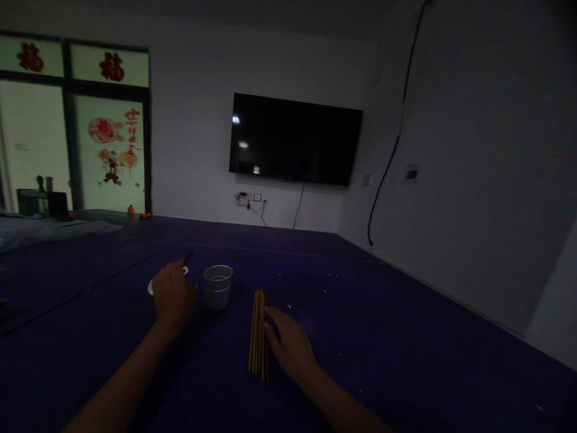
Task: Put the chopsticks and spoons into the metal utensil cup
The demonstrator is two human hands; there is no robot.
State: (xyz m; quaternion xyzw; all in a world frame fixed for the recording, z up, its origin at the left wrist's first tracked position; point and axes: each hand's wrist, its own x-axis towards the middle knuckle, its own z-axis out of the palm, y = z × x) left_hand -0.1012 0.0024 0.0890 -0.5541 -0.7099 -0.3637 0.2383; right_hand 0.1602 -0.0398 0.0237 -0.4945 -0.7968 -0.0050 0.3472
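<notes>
My left hand [174, 294] is closed, with a thin dark stick-like handle [188, 258] poking out above the fingers; its kind cannot be made out. Behind that hand lies a small white round thing [151, 287], perhaps a dish, mostly hidden. Just to the right stands an upright grey metal cup [217, 294], apart from the hand. A bundle of light-brown chopsticks [257, 337] lies side by side on the purple tabletop. Along its right edge rests my right hand [292, 343], fingers stretched out, the fingertips at the outermost stick and not wrapped round it.
Small white specks [289, 307] dot the purple surface [406, 349] at the right. At the far left lie clear plastic sheeting [58, 231], a black holder [42, 203] and small orange items [131, 210]. A television [295, 141] hangs on the wall beyond, and a black cable [391, 159] dangles at the right.
</notes>
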